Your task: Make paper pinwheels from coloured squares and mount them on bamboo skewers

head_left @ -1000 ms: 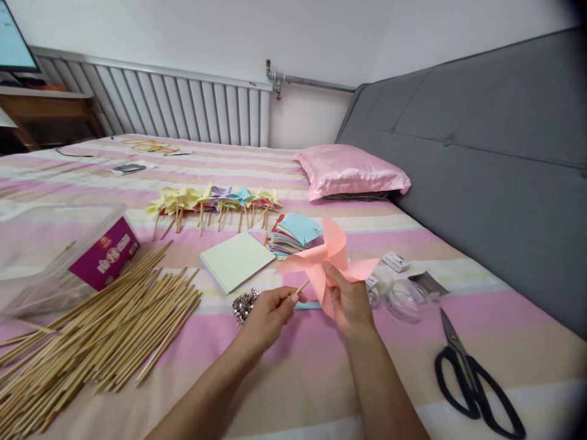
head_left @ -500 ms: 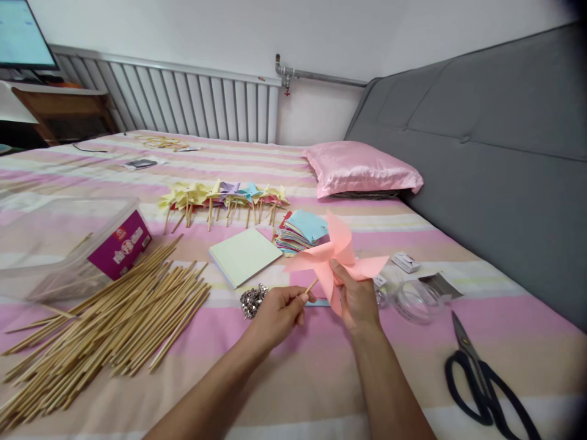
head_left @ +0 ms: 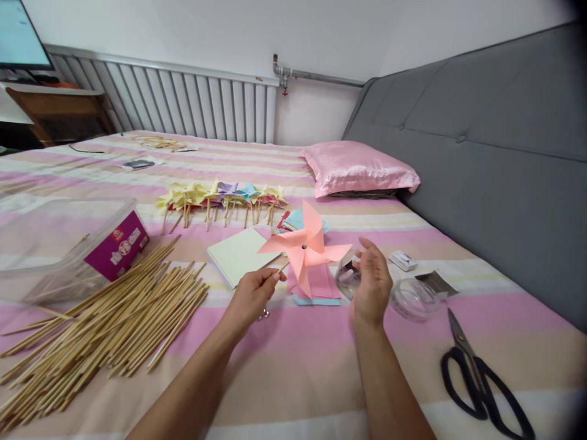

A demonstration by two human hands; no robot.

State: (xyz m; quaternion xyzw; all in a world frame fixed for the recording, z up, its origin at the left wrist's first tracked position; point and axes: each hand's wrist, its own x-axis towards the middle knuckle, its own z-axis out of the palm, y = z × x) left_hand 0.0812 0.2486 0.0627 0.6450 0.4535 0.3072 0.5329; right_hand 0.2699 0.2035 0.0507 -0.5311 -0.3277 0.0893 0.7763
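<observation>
Pinched in my left hand [head_left: 254,298] is the wooden stick of a coral paper pinwheel [head_left: 312,238], which has a metal pin at its centre. My right hand [head_left: 370,284] is off the pinwheel, to its right, fingers loosely curved and apart, holding nothing. Beneath the pinwheel lie pink and light blue paper squares [head_left: 318,300]. A pale green square pad of paper [head_left: 241,253] sits behind my left hand, which mostly hides a small pile of metal pins [head_left: 263,315]. A round clear plastic container [head_left: 347,275] stands just left of my right hand.
Many loose wooden sticks [head_left: 119,330] and a clear plastic box [head_left: 105,244] are at left. Finished pinwheels [head_left: 224,195] lie in a row farther back. On the right are black-handled scissors [head_left: 477,373], a clear round lid [head_left: 415,299] and a small white box [head_left: 403,261]. A pink pillow [head_left: 362,168] rests behind.
My right hand has let go of the pinwheel's paper and opened beside it. My left hand has carried the pinwheel left by its stick, and its front now faces me.
</observation>
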